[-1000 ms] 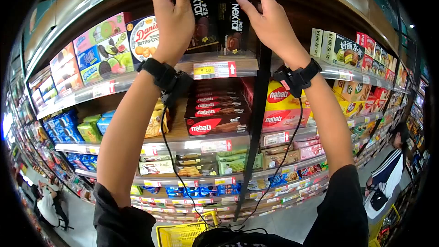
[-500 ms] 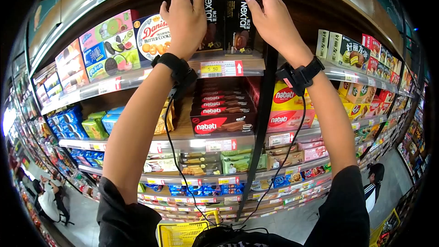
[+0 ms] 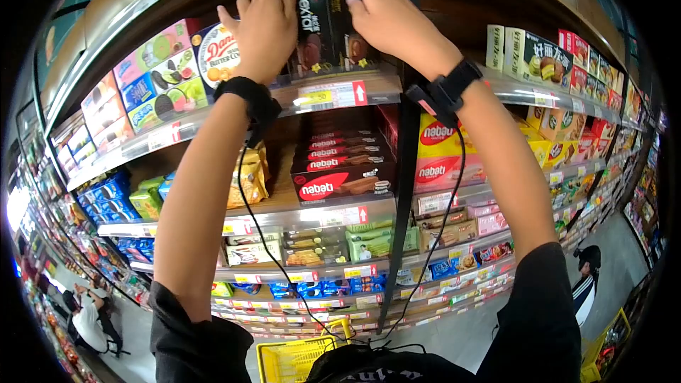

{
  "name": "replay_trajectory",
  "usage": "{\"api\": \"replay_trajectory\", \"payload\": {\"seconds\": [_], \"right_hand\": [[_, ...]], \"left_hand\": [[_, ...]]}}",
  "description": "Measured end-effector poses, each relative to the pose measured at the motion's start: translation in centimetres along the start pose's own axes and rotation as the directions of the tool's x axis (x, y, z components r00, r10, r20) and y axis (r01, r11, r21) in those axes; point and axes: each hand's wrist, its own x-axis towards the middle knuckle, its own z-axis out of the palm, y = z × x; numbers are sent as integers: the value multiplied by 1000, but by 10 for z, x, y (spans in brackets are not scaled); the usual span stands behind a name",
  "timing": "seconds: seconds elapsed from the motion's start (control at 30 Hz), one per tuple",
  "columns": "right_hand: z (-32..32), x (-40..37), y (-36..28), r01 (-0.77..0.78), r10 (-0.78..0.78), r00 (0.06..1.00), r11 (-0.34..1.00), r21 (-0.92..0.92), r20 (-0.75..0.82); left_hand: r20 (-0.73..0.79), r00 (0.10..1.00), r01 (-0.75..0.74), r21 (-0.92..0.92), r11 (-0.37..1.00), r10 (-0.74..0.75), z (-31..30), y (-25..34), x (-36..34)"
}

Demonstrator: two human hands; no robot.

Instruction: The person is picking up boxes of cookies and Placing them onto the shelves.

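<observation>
Two black Nextar boxes stand side by side on the upper shelf, the left box [image 3: 309,25] and the right box [image 3: 343,21]. My left hand [image 3: 264,28] is at the left side of the left box, its fingers spread near the top corner. On the other side, my right hand [image 3: 390,14] touches the top right of the right box, thumb on its front and fingers at its edge. The boxes are between the two hands. Both wrists wear black straps with cables.
A Danisa cookie box [image 3: 216,53] stands left of my left hand. Nabati boxes [image 3: 340,177] sit one shelf below. A black upright post [image 3: 406,142] divides the shelves. A yellow basket [image 3: 291,360] is below. Two people are at the lower left and lower right.
The two Nextar boxes now stand close together and upright, the right one moved left and up against the left one. Both hands have moved left with them.
</observation>
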Motion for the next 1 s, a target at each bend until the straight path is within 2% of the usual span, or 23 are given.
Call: {"api": "replay_trajectory", "payload": {"seconds": [0.03,0.1,0.17,0.2,0.23,0.3,0.37,0.4,0.43,0.5,0.53,0.57,0.6,0.63,0.67,0.7,0.77,0.8,0.83,0.9,1.0], "right_hand": [[-10,-2,-7,-53,47,994,997,59,97],[-17,-6,-17,-105,97,989,992,74,112],[-18,-2,-21,-273,234,942,952,140,242],[-3,-2,-10,-201,187,971,976,86,152],[-24,-6,-24,-300,243,926,938,171,290],[-3,-14,-12,-193,178,974,976,99,142],[0,-8,-9,-263,233,941,960,96,247],[14,-5,2,-182,181,969,983,-10,171],[-1,-8,-6,-180,179,969,984,-7,172],[-46,-11,-34,-426,276,850,861,278,449],[-25,-10,-21,-295,233,932,932,212,277],[-43,-10,-27,-320,221,899,921,223,378],[-64,-25,-49,-250,151,944,908,335,295],[-70,-13,-47,-356,232,891,891,282,391],[-95,-6,-34,-184,90,852,973,135,516],[-62,-12,27,-222,120,931,936,272,346],[-93,-13,22,-406,335,906,858,315,257],[-105,-10,52,-376,315,918,886,273,241],[-108,-4,78,-451,410,889,860,239,202],[-101,1,109,-552,511,834,781,291,211],[-63,12,137,-784,638,619,533,318,458]], "left_hand": [[-1,1000,-8,-4,1000,8,0,0,0],[35,999,-40,73,997,38,-2,-1,0],[51,998,-45,103,994,40,-14,9,-3],[102,995,-28,150,988,13,-26,23,-6],[192,981,-4,153,988,-26,-38,35,-5],[218,975,-76,156,985,41,-40,38,-8],[274,959,-111,147,983,68,-49,48,-11],[269,958,-137,118,984,101,-51,53,-15],[261,956,-162,95,982,132,-52,56,-17],[248,947,-233,101,967,202,-43,46,-23],[298,935,-221,71,973,191,-48,49,-24],[299,930,-224,-2,975,214,-49,49,-27],[188,937,-309,56,949,294,-47,51,-31],[87,941,-323,-45,945,326,-25,35,-42],[107,942,-311,-74,948,317,-30,36,-43],[124,943,-296,-111,949,309,-37,40,-47],[249,919,-296,-76,952,306,-43,37,-53],[257,915,-299,-82,951,310,-44,38,-55],[269,913,-290,-101,952,307,-44,39,-57],[292,904,-286,-128,950,312,-44,42,-57],[322,887,-311,-117,943,332,-48,48,-56]]}}
